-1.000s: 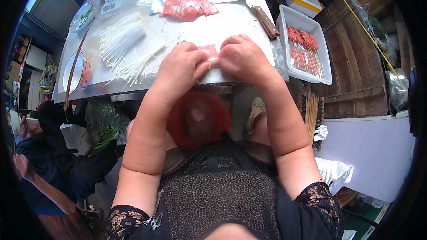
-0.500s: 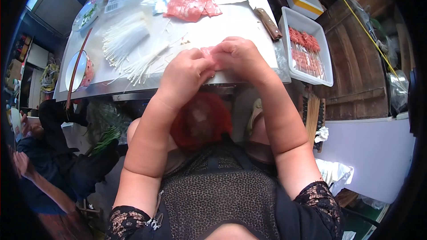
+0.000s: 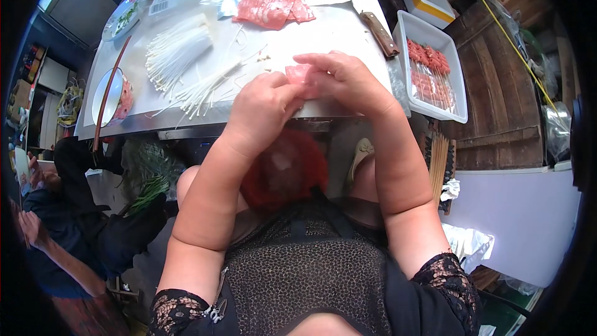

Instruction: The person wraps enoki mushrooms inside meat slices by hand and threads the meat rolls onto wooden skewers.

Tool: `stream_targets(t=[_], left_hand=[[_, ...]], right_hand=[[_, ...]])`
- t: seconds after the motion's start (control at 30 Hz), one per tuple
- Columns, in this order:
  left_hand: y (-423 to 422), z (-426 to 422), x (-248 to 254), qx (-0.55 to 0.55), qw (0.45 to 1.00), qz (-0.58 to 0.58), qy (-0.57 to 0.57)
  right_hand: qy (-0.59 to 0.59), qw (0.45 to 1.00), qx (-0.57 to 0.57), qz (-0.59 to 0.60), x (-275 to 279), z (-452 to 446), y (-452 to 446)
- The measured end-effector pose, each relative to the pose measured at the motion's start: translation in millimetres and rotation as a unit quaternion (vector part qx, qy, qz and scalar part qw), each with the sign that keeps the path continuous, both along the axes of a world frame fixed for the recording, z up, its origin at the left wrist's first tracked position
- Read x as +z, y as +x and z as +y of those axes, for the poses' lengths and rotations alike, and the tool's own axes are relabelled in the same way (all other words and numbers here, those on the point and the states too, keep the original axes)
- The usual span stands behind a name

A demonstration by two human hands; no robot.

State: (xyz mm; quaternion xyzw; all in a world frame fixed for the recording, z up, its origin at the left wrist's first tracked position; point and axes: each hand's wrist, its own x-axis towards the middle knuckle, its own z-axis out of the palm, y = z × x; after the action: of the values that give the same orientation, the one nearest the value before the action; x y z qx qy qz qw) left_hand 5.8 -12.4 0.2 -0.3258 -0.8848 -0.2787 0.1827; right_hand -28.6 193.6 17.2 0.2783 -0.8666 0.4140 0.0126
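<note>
Near the front edge of the white table [image 3: 292,46], a small slice of pink meat [image 3: 298,74] lies between my two hands. My left hand [image 3: 267,102] pinches its left side with curled fingers. On the other side my right hand [image 3: 348,84] has its thumb and fingertips on the meat, with the index finger stretched out above. Behind them is a stack of meat slices [image 3: 273,8]. White enoki mushrooms [image 3: 177,53] spread out to the left, with loose stems [image 3: 208,90] closer to my left hand.
A wooden-handled knife [image 3: 379,34] lies at the table's right side, beside a white bin [image 3: 461,96] of skewered meat. A bowl [image 3: 107,99] with a brown stick across it stands at left. Bare skewers [image 3: 439,158] are at lower right. Another person's hand [image 3: 31,227] shows at far left.
My hands have come closer together around the meat slice, and my right index finger has lifted and straightened. The table contents have shifted slightly right in view.
</note>
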Motion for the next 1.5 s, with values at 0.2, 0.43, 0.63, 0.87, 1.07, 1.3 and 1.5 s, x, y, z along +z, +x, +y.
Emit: stream_targets(t=[0.2, 0.43, 0.63, 0.87, 1.07, 1.3, 1.5], left_hand=[[-5.0, -0.2, -0.1, 0.015, 1.000, -0.027, 0.004], [-14.8, 0.1, 8.7, 0.016, 0.986, -0.164, 0.024], [-25.0, -3.9, 12.0, 0.015, 0.964, -0.262, 0.048], [-24.3, -3.2, 13.3, 0.051, 0.981, -0.177, 0.066], [-29.5, -1.3, 3.4, 0.049, 0.992, -0.113, 0.033], [-43.6, -2.0, -3.1, 0.037, 0.997, -0.060, 0.006], [-41.0, -1.7, 1.1, 0.053, 0.990, -0.116, 0.054]], right_hand=[[-0.030, 0.998, -0.044, 0.040, -4.5, 5.6, 0.8], [0.008, 0.997, 0.023, 0.072, -10.7, 4.0, 0.1], [0.026, 0.995, 0.026, 0.090, -11.0, 2.2, -4.5], [0.041, 0.996, 0.019, 0.079, -2.3, 0.2, -5.9], [0.065, 0.994, 0.000, 0.090, -9.4, -1.7, -12.6], [-0.053, 0.995, -0.077, 0.029, -12.2, 2.2, -7.2], [0.005, 0.993, -0.045, 0.113, -18.4, -3.6, -14.5]])
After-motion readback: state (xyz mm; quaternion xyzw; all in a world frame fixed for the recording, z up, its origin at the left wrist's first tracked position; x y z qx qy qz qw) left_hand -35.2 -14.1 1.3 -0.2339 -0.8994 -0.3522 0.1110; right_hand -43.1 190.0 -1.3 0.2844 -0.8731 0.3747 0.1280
